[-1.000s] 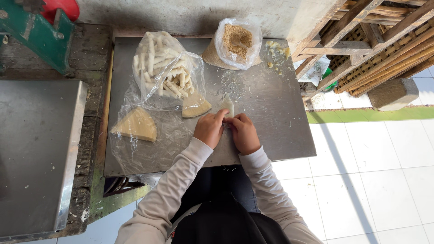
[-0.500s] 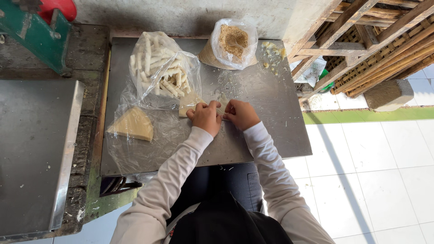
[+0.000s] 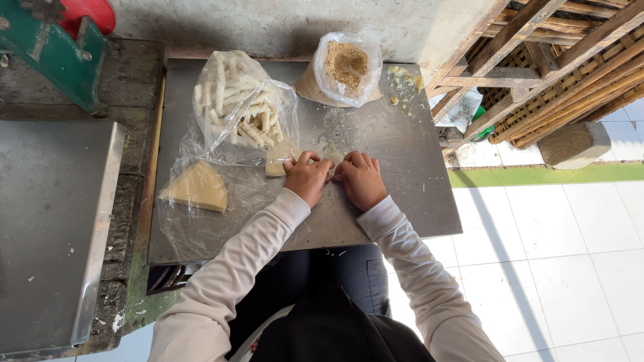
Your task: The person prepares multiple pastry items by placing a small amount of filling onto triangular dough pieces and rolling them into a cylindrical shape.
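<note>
Both my hands rest on a steel worktop (image 3: 402,181), fingers curled over a small pale wrapper sheet (image 3: 331,153) between them. My left hand (image 3: 307,177) presses its left part, my right hand (image 3: 361,179) its right part. Just left of my left hand lies a triangular stack of pale wrappers (image 3: 276,161) on clear plastic. A clear bag of white finger-sized sticks (image 3: 238,107) stands behind it. What lies under my fingers is hidden.
An open bag of brown crumbs (image 3: 343,67) stands at the back of the worktop, with pale scraps (image 3: 402,77) beside it. A second wedge of wrappers (image 3: 194,188) lies on plastic at the left. A steel machine surface (image 3: 47,228) is at far left, wooden slats (image 3: 557,60) at right.
My hands have moved forward and spread apart, from side by side near the front edge to flat over the wrapper sheet. The view has tilted slightly.
</note>
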